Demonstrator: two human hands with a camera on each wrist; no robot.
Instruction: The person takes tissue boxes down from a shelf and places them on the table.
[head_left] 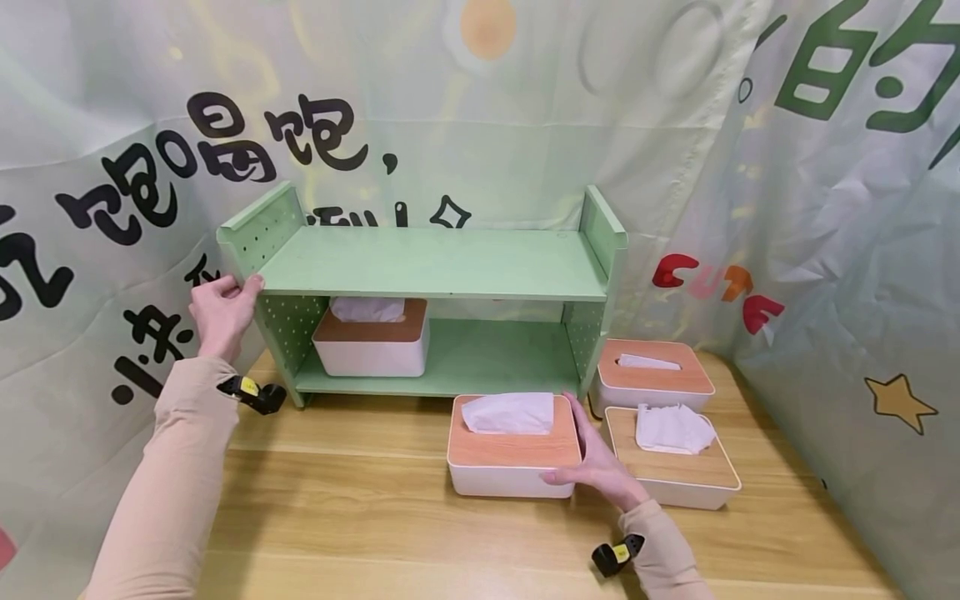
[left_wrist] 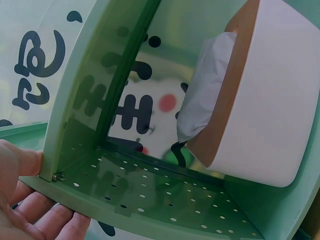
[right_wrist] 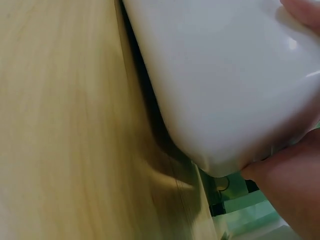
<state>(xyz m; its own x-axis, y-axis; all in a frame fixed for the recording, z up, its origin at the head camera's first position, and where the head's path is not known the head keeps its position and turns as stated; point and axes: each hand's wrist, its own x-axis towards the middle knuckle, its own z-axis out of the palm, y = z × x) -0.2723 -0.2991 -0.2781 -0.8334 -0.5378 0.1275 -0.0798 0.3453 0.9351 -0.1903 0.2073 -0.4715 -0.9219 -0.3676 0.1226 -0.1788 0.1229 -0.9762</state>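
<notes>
My left hand holds the front left edge of a green two-tier shelf. In the left wrist view its thumb lies on one side of the perforated panel and the fingers on the other. My right hand grips the right end of a white tissue box with a wooden lid, thumb at the front and fingers round the far side. The right wrist view shows that box's white wall close up, just above the wood surface. Another tissue box sits on the lower tier, at the left.
Two more tissue boxes stand right of the shelf, one farther back and one nearer. The shelf stands on a wooden table. Printed cloth hangs behind and at both sides.
</notes>
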